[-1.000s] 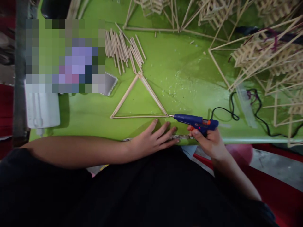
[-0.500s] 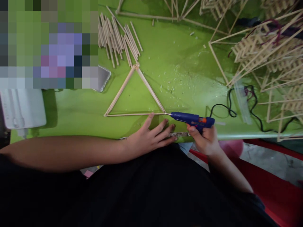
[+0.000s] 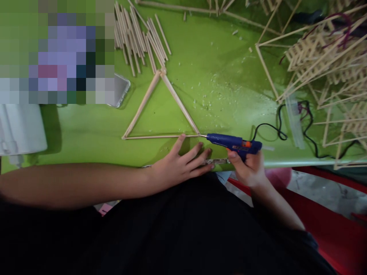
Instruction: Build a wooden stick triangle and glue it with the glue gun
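A triangle of thin wooden sticks [image 3: 143,104] lies flat on the green table [image 3: 223,76]. My right hand [image 3: 249,169] grips a blue hot glue gun [image 3: 233,142] with an orange trigger. Its metal tip touches the triangle's right bottom corner. My left hand [image 3: 180,164] lies flat near the table's front edge, fingers spread. Its index fingertip rests on the triangle's bottom stick, close to that corner.
A pile of loose wooden sticks [image 3: 140,36] lies behind the triangle. Finished stick structures [image 3: 321,57] crowd the right and far side. The gun's black cord [image 3: 286,130] loops right. A white object [image 3: 21,128] and a phone-like slab [image 3: 120,89] sit at left.
The view has shifted a little, so everything sits further left. My left index finger has reached up onto the bottom stick. The glue gun tip stays at the corner.
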Demonstrator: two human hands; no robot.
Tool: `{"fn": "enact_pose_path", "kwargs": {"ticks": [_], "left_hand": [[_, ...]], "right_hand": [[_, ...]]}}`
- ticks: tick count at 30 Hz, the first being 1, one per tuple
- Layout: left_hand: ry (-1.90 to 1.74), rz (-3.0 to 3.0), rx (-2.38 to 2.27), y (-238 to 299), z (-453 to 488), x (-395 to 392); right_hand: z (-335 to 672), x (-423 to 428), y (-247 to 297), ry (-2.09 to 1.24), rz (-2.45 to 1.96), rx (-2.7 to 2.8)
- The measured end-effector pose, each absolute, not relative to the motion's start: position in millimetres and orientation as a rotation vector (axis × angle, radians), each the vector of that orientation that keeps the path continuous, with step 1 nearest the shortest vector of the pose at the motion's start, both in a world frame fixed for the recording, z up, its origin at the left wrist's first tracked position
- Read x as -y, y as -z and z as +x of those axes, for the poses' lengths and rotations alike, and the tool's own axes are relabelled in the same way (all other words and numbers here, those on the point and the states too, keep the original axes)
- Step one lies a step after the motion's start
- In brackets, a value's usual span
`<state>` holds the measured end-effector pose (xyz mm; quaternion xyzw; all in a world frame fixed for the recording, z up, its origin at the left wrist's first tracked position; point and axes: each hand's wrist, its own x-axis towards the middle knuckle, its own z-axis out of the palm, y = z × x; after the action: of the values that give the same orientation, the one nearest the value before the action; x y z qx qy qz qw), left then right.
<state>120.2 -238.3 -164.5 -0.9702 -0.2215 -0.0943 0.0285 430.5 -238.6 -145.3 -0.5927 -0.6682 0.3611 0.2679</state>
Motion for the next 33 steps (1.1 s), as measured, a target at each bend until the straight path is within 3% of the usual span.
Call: {"fn": "enact_pose_path", "kwargs": {"ticks": [19,28,33], "left_hand": [[0.343,-3.026,0.682,164,121,235],[0.293,-2.986,0.639,163,121,236],[0.507,-2.893,0.450,148,125,233]], "right_hand": [[426,238,145,-0.905,-1.617,1.803],[432,246,140,-1.171,-1.558,1.489],[426,247,133,-1.198,-1.366,1.255]]}}
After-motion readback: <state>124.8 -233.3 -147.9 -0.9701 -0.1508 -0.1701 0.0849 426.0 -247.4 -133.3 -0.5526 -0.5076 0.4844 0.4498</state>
